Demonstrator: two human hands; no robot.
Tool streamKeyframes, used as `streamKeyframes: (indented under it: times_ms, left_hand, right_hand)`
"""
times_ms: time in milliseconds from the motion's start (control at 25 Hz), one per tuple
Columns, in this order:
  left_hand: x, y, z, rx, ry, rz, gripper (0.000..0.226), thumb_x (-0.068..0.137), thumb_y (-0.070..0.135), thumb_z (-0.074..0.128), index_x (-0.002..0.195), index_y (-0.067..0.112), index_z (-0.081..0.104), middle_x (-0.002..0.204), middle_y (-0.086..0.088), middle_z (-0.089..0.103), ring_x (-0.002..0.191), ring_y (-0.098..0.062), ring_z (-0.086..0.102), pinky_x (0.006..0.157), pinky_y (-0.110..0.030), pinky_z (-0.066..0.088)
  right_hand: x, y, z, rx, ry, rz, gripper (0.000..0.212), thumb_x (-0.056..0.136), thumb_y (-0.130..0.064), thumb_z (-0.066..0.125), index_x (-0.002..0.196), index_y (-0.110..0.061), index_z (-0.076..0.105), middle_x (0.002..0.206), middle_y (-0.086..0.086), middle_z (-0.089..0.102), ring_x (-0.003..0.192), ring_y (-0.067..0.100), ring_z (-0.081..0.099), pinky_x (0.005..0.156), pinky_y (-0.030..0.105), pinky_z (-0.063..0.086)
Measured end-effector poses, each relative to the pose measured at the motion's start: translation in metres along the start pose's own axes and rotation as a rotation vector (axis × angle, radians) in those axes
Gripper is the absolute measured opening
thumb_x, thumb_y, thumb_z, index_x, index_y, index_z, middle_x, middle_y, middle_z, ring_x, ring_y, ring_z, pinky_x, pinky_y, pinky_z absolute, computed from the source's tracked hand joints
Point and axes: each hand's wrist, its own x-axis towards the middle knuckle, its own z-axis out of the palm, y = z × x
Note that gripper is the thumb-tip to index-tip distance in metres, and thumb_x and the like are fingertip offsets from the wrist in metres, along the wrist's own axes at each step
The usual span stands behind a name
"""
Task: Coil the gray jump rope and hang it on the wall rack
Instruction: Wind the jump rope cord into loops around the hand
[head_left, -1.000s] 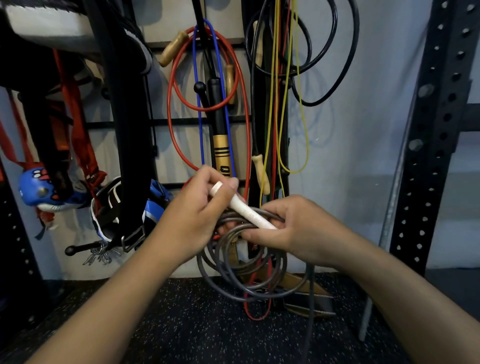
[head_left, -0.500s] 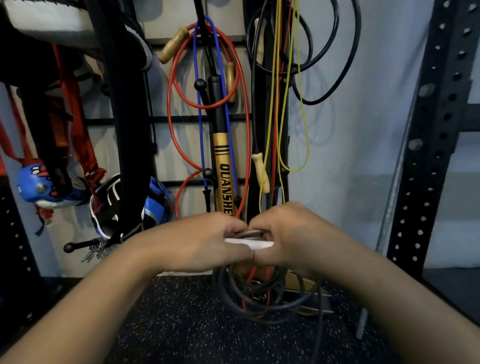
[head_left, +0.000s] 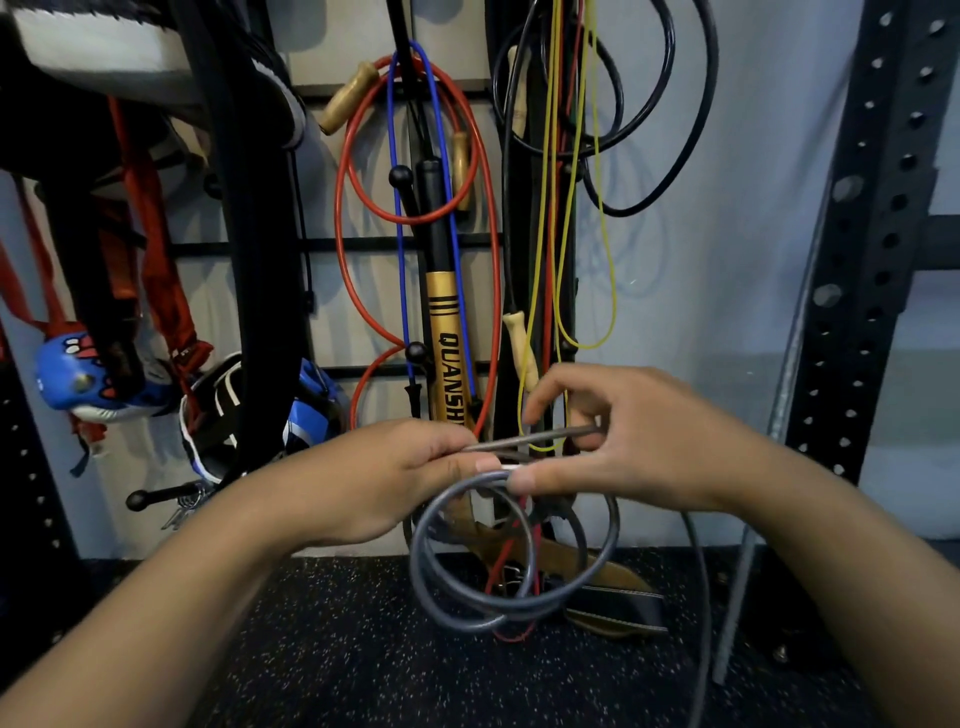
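Observation:
The gray jump rope (head_left: 511, 605) hangs in several loops below my hands, in front of the wall rack (head_left: 363, 243). My left hand (head_left: 384, 478) pinches the top of the coil, and only a sliver of the white handle (head_left: 511, 468) shows between my fingertips. My right hand (head_left: 634, 441) grips the same bundle from the right, with a straight gray strand (head_left: 540, 439) stretched between both hands. A loose tail of the rope (head_left: 701, 613) drops down on the right, past my right forearm.
On the rack hang a red rope (head_left: 340, 218), a blue rope (head_left: 397, 208), yellow cords (head_left: 602, 249), black cords (head_left: 675, 156) and a gold bat (head_left: 449, 358). Padded gear (head_left: 78, 374) hangs at the left. A perforated steel upright (head_left: 872, 249) stands at the right. A leather belt (head_left: 602, 587) lies on the speckled floor.
The white handle was lowered from tilted up to level and is now almost hidden in my fingers. My right hand opened slightly and pulled a strand taut; the coil hangs lower.

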Motion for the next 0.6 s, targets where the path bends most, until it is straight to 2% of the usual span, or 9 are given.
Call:
streamKeyframes:
  times_ms: [80,160,200,240,320,440,520,600]
  left_hand:
    - [-0.001,-0.002,0.004,-0.021,0.011,0.007,0.045,0.082,0.076,0.047,0.091,0.035,0.065,0.075,0.014,0.063,0.071,-0.005,0.058,0.073,-0.039,0.053]
    - [-0.001,-0.001,0.010,-0.119,-0.074,-0.038,0.055,0.073,0.080,0.059,0.103,0.034,0.066,0.084,0.010,0.071,0.074,-0.012,0.065,0.074,-0.039,0.055]
    - [0.000,-0.001,0.012,-0.143,-0.116,-0.064,0.056,0.071,0.076,0.069,0.106,0.033,0.066,0.085,0.005,0.070,0.072,-0.016,0.064,0.070,-0.040,0.054]
    - [0.001,-0.002,0.014,-0.120,-0.130,-0.078,0.050,0.071,0.068,0.078,0.104,0.032,0.065,0.081,0.004,0.066,0.065,-0.013,0.059,0.063,-0.034,0.051]
    - [0.005,-0.008,0.016,-0.010,-0.075,-0.067,0.037,0.079,0.052,0.083,0.101,0.028,0.065,0.072,0.011,0.057,0.056,-0.002,0.049,0.054,-0.021,0.041]
    - [0.008,-0.013,0.016,-0.018,0.037,-0.011,0.023,0.089,0.043,0.075,0.102,0.026,0.066,0.063,0.017,0.056,0.052,0.001,0.047,0.051,-0.018,0.039]
    - [0.008,-0.013,0.012,0.011,0.117,0.063,0.014,0.093,0.037,0.072,0.095,0.027,0.063,0.069,0.016,0.058,0.056,-0.001,0.048,0.054,-0.021,0.041]
    - [0.008,-0.015,0.008,0.110,0.218,0.140,0.010,0.096,0.031,0.070,0.095,0.025,0.062,0.082,0.010,0.057,0.066,-0.006,0.052,0.059,-0.022,0.043]
  right_hand:
    - [0.000,0.006,-0.006,0.016,0.080,-0.011,0.059,0.054,-0.088,0.072,0.092,-0.044,0.065,0.052,-0.013,0.050,0.046,0.003,0.042,0.050,0.022,0.036]
    - [0.000,0.008,-0.004,-0.010,0.113,-0.042,0.051,0.057,-0.081,0.077,0.087,-0.042,0.067,0.052,-0.013,0.054,0.046,0.003,0.044,0.047,0.017,0.036]
    - [0.001,0.007,-0.001,-0.008,0.120,-0.061,0.045,0.059,-0.076,0.080,0.083,-0.040,0.068,0.052,-0.014,0.056,0.044,0.003,0.045,0.044,0.014,0.035]
    - [0.001,0.007,0.002,-0.002,0.132,-0.079,0.041,0.061,-0.072,0.082,0.078,-0.037,0.068,0.051,-0.016,0.058,0.042,0.003,0.047,0.042,0.012,0.035]
    - [0.002,0.008,0.006,0.034,0.178,-0.102,0.039,0.062,-0.069,0.082,0.072,-0.034,0.070,0.052,-0.016,0.063,0.041,0.003,0.050,0.041,0.011,0.034]
    - [0.002,0.008,0.009,0.216,0.264,-0.074,0.048,0.066,-0.075,0.075,0.071,-0.027,0.074,0.048,-0.014,0.058,0.040,0.001,0.046,0.041,0.011,0.033]
    - [0.002,0.008,0.008,0.313,0.306,-0.043,0.055,0.076,-0.079,0.065,0.074,-0.025,0.077,0.046,-0.014,0.047,0.042,0.003,0.038,0.043,0.015,0.030]
    - [0.002,0.009,0.007,0.429,0.327,0.014,0.068,0.082,-0.082,0.055,0.076,-0.017,0.077,0.048,-0.010,0.045,0.041,0.008,0.037,0.041,0.022,0.030]
